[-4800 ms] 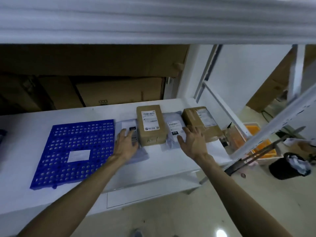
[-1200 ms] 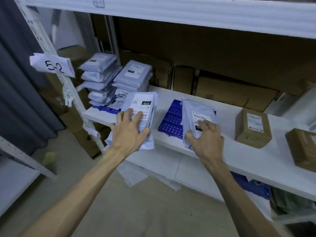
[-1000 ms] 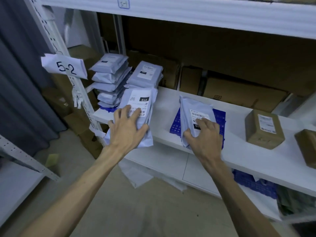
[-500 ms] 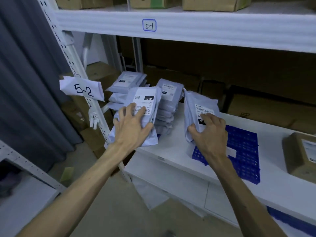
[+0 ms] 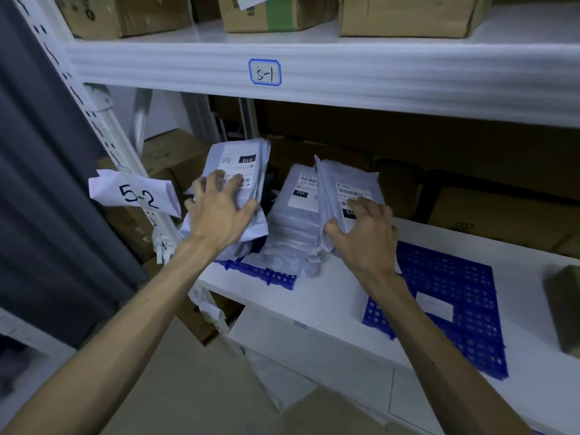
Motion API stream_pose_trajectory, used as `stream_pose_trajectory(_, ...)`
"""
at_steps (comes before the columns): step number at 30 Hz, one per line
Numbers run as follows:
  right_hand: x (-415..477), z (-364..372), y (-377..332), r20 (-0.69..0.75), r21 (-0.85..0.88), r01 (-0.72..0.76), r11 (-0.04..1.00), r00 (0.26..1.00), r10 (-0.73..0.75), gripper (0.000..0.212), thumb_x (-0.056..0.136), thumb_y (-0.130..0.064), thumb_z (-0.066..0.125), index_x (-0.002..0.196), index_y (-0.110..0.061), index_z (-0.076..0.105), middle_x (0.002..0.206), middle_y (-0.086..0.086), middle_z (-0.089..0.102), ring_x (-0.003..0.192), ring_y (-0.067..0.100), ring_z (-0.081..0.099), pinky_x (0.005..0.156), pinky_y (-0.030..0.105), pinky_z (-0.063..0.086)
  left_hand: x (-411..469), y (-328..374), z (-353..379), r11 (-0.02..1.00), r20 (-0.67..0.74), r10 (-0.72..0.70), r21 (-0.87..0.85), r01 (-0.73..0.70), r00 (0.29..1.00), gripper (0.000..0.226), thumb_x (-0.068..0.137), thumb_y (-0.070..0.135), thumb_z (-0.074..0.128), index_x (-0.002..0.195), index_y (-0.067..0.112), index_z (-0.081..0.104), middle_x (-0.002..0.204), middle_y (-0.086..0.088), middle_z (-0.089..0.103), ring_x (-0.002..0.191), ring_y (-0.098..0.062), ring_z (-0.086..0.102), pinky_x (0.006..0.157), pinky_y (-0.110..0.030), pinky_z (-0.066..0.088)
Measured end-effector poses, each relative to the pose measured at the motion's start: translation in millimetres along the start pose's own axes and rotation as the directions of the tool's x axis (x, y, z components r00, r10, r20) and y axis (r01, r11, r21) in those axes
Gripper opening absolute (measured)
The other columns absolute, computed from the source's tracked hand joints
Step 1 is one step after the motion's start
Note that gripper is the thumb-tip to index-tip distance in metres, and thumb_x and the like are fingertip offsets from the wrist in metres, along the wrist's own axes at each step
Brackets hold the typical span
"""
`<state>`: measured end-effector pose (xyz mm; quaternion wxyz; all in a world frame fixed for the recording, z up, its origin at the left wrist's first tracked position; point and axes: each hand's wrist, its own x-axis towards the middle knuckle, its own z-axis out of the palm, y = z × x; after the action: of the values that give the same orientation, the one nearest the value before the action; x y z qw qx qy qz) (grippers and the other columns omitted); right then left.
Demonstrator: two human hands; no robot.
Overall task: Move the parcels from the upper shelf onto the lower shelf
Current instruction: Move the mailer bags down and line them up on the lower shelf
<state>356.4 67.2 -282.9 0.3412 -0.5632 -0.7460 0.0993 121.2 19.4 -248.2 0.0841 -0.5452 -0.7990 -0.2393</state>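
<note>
Left hand (image 5: 219,215), centre-left of frame, fingers splayed over label, thumb at edge, gripped grey mailer parcel (image 5: 241,164) marked 010, tilted above shelf edge, beside 5-2 tag (image 5: 135,196). Centre: mailer stack (image 5: 292,221) sat on blue mat (image 5: 276,276) on lower shelf (image 5: 326,296). Right hand (image 5: 361,237) gripped second mailer (image 5: 345,180), upright against stack. Judged part done: both held parcels not yet set down; cardboard boxes (image 5: 405,14) on upper shelf (image 5: 345,80), top of frame, probably left to move.
</note>
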Motion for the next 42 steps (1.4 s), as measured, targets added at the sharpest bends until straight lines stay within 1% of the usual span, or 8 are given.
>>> stream_pose_trajectory(5,21,17,-17,0.003,-0.029,-0.009,1.0,1.0,0.009,0.054,0.085,-0.042,0.057,0.128,-0.01,0.055,0.135,0.009,0.052,0.124,0.029,0.038,0.094,0.05,0.039,39,-15,5,1.0,0.021,0.016,0.014,-0.016,1.0,0.064,0.078,0.055,0.039,0.133,0.024,0.05,0.141,-0.01,0.039,0.127,-0.034,0.029,0.098,-0.057,0.033)
stream_pose_trajectory(10,38,40,-38,-0.003,-0.041,-0.043,0.998,0.999,0.043,0.053,0.084,-0.043,0.056,0.124,-0.01,0.057,0.128,0.009,0.056,0.121,0.03,0.04,0.092,0.052,0.042,72,-35,16,0.998,0.049,0.063,0.027,-0.065,0.997,0.052,0.088,0.049,0.05,0.134,0.025,0.049,0.141,-0.01,0.038,0.127,-0.035,0.029,0.097,-0.058,0.033)
stream_pose_trajectory(18,69,81,-69,-0.037,-0.162,-0.135,0.978,0.991,0.131,0.051,0.083,-0.046,0.055,0.122,-0.014,0.058,0.126,0.007,0.057,0.119,0.029,0.039,0.088,0.05,0.044,131,-64,31,0.988,0.097,0.156,-0.008,-0.156,0.983,0.053,0.091,0.051,0.048,0.137,0.024,0.047,0.144,-0.01,0.035,0.129,-0.035,0.028,0.098,-0.056,0.033)
stream_pose_trajectory(23,80,108,-87,-0.079,-0.198,-0.18,0.964,0.983,0.167,0.049,0.082,-0.046,0.056,0.117,-0.013,0.061,0.121,0.008,0.059,0.115,0.031,0.042,0.086,0.05,0.044,154,-81,47,0.98,0.159,0.18,0.052,-0.19,0.971,0.055,0.09,0.055,0.045,0.134,0.022,0.046,0.141,-0.01,0.035,0.125,-0.035,0.03,0.096,-0.053,0.036)
stream_pose_trajectory(27,82,123,-97,-0.052,-0.254,-0.22,0.942,0.975,0.214,0.052,0.082,-0.048,0.054,0.119,-0.013,0.059,0.124,0.008,0.057,0.116,0.031,0.04,0.087,0.05,0.042,156,-90,58,0.973,0.219,0.212,0.037,-0.226,0.952,0.054,0.088,0.055,0.045,0.133,0.023,0.045,0.139,-0.01,0.034,0.125,-0.036,0.029,0.094,-0.053,0.034)
stream_pose_trajectory(30,81,129,-99,-0.001,-0.304,-0.202,0.931,0.977,0.212,0.054,0.083,-0.05,0.052,0.124,-0.015,0.056,0.131,0.006,0.051,0.12,0.029,0.037,0.091,0.05,0.041,152,-96,66,0.978,0.277,0.189,0.036,-0.206,0.942,0.058,0.087,0.056,0.047,0.136,0.025,0.043,0.141,-0.009,0.033,0.127,-0.035,0.027,0.096,-0.053,0.033)
stream_pose_trajectory(36,76,127,-98,0.062,-0.353,-0.127,0.927,0.985,0.158,0.062,0.089,-0.063,0.039,0.128,-0.017,0.051,0.136,0.005,0.046,0.122,0.028,0.035,0.094,0.052,0.04,149,-100,68,0.975,0.284,0.207,0.018,-0.221,0.936,0.06,0.088,0.055,0.045,0.138,0.023,0.037,0.14,-0.01,0.033,0.128,-0.035,0.025,0.099,-0.055,0.034)
stream_pose_trajectory(42,75,117,-97,0.071,-0.312,-0.131,0.941,0.984,0.161,0.056,0.093,-0.06,0.034,0.126,-0.019,0.055,0.135,0.006,0.049,0.124,0.03,0.037,0.1,0.053,0.032,143,-98,66,0.974,0.262,0.226,-0.03,-0.227,0.938,0.062,0.089,0.058,0.046,0.141,0.025,0.038,0.15,-0.009,0.024,0.14,-0.031,0.013,0.111,-0.066,0.007)
